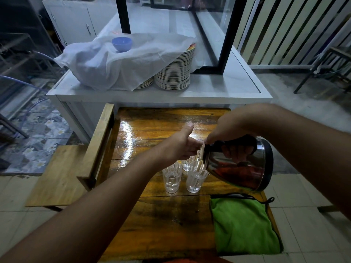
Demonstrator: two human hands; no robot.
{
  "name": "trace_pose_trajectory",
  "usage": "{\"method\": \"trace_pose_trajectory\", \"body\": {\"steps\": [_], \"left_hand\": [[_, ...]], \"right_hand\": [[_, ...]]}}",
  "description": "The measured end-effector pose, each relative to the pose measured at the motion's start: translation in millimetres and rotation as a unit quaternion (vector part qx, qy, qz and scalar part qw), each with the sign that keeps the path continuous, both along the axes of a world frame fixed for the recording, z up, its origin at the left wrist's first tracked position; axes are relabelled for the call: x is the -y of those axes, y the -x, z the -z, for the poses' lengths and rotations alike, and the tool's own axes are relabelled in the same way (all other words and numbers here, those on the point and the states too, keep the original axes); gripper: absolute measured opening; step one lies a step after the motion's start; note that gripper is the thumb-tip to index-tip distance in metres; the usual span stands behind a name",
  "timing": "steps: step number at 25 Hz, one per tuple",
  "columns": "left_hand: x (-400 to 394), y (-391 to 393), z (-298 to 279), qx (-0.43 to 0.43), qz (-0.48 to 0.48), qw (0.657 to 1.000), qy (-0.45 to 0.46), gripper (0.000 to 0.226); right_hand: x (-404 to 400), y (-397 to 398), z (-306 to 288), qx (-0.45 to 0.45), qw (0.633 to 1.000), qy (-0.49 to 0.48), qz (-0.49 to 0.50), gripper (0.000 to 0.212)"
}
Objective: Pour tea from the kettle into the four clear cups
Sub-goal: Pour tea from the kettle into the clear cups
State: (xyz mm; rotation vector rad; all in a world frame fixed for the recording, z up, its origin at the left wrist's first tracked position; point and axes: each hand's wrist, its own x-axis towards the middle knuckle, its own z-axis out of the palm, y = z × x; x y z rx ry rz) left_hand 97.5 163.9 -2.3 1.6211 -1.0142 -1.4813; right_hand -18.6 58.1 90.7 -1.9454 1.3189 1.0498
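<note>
Glossy wooden plank surface (163,122), wet-looking shine, pale tiled floor around it. Clear ribbed cups (171,179) stand clustered mid-surface, two front ones plain to see, the ones behind partly hidden by the hands, so the count is unclear. Steel kettle (245,168) with black handle is tipped spout-down over the cups, just right of them; the right hand (231,130) grips its handle. Left hand (182,145) is at the kettle's lid end above the cups, thumb up, fingers mostly hidden; cannot tell its grip. No stream or liquid level can be made out. Green cloth (243,224) lies nearer than the cups, to the right. Beyond the cups, a white counter (218,86) carries stacked plates (176,73) under white cloth (114,59), with a blue bowl (121,43) on top.
</note>
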Motion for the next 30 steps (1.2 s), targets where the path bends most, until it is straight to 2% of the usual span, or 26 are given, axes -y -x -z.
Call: {"method": "trace_pose_trajectory", "body": {"steps": [7,17,22,25,30], "left_hand": [[2.6,2.9,-1.2,0.016,0.007,1.000,0.004,0.081],[26.7,22.1,-5.1,0.053,0.061,0.997,0.018,0.079],[50.0,36.2,0.2,0.093,0.085,0.992,0.030,0.084],[73.8,49.4,-1.5,0.120,0.094,0.988,0.037,0.087],[123.8,85.7,2.0,0.189,0.120,0.974,0.042,0.072]], "right_hand": [[9.2,15.0,1.6,0.040,0.999,-0.023,0.002,0.053],[49.2,90.0,23.8,0.189,0.978,-0.085,0.028,0.058],[69.0,128.6,47.2,0.279,0.953,-0.111,0.045,0.065],[79.2,151.3,60.2,0.333,0.933,-0.106,0.092,0.063],[89.2,182.7,106.6,0.415,0.884,-0.083,0.199,0.072]]}}
